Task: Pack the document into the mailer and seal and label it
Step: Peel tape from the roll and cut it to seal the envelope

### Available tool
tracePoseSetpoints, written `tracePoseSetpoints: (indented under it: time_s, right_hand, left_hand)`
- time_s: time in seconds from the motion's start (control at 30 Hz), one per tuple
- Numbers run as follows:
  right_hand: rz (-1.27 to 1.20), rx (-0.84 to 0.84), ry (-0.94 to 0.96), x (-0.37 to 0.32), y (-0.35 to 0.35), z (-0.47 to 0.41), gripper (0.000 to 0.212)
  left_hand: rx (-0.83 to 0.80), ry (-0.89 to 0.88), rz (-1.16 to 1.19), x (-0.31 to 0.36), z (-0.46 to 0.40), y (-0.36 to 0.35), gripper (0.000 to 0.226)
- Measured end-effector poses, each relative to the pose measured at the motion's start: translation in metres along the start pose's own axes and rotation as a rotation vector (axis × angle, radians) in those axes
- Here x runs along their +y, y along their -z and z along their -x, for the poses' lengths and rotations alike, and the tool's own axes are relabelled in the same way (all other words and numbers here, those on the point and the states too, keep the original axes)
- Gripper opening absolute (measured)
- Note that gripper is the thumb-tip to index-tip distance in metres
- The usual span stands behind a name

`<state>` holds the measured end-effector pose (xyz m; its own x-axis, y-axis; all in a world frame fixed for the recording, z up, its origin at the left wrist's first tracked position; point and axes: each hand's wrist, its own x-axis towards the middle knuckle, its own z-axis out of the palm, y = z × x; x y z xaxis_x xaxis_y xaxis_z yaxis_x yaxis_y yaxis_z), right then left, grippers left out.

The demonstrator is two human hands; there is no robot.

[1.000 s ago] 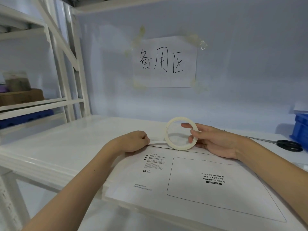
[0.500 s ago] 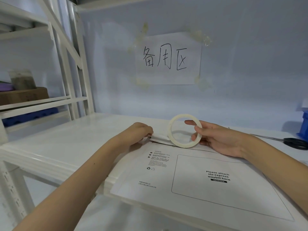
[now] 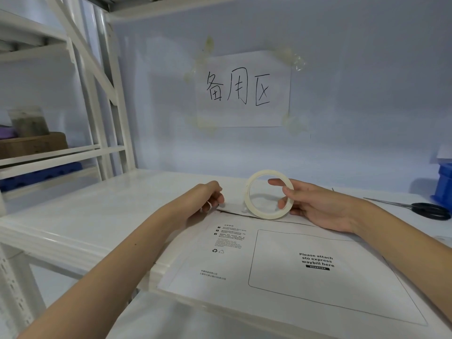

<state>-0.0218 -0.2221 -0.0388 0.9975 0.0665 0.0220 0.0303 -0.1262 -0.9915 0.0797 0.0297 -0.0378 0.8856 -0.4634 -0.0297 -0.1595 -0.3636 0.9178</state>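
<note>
Both hands are engaged: with the mailer (image 3: 281,260) flat on the tabletop (image 3: 97,206), the tape end should be kept pinned by the left hand (image 3: 210,195) while the roll (image 3: 269,194), pinched upright in the right hand (image 3: 315,206), is drawn evenly along the flap.

Tape roll (image 3: 269,194) on mailer (image 3: 293,265); scissors (image 3: 425,209) to its right.

Pretty much all white here: the mailer (image 3: 281,265) is white with black print and a thin black outlined box, the tape roll (image 3: 254,177) is cream, the shelf (image 3: 97,211) is glossy white. Scissors (image 3: 430,210) have black handles, the bin (image 3: 444,184) is bright blue, and the wall sign (image 3: 244,91) is white with black handwriting.
</note>
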Motion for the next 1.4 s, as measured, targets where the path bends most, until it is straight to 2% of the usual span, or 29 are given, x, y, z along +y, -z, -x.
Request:
tracePoseSetpoints:
  time_s: [0.13, 0.23, 0.37, 0.43, 0.5, 0.63, 0.73, 0.93, 1.17, 1.4]
  right_hand:
    - [-0.004, -0.003, -0.001, 0.0, 0.0, 0.0, 0.038]
    - [-0.015, -0.005, 0.0, 0.0, 0.0, 0.0, 0.044]
    - [-0.022, 0.002, 0.003, 0.0, 0.001, 0.0, 0.044]
    - [-0.023, 0.001, 0.003, 0.0, 0.002, 0.0, 0.041]
    - [-0.028, -0.002, 0.005, 0.001, 0.003, 0.0, 0.038]
    - [-0.048, 0.0, 0.006, 0.0, 0.003, 0.0, 0.038]
    - [-0.051, -0.003, 0.007, 0.001, 0.005, -0.001, 0.041]
    - [-0.075, -0.001, 0.009, 0.002, 0.007, -0.003, 0.043]
    - [-0.093, 0.0, 0.01, 0.001, 0.006, -0.001, 0.044]
    - [-0.102, -0.002, 0.003, 0.0, 0.006, 0.001, 0.043]
  left_hand:
    - [0.0, 0.017, 0.008, 0.001, 0.001, -0.001, 0.037]
    - [0.03, -0.028, -0.068, -0.002, -0.001, 0.0, 0.034]
    - [0.179, -0.34, -0.223, -0.011, -0.006, -0.006, 0.013]
    - [0.163, -0.473, -0.347, -0.012, -0.007, -0.011, 0.011]
    - [0.079, -0.522, -0.418, -0.013, -0.007, -0.015, 0.018]
    - [-0.07, -0.498, -0.409, -0.014, -0.003, -0.02, 0.021]
    - [-0.109, -0.516, -0.333, -0.013, -0.003, -0.021, 0.02]
    - [-0.133, -0.434, -0.133, -0.01, 0.0, -0.019, 0.013]
    - [-0.126, -0.365, -0.032, -0.007, 0.0, -0.019, 0.002]
    - [-0.101, -0.293, 0.15, -0.003, 0.0, -0.017, 0.004]
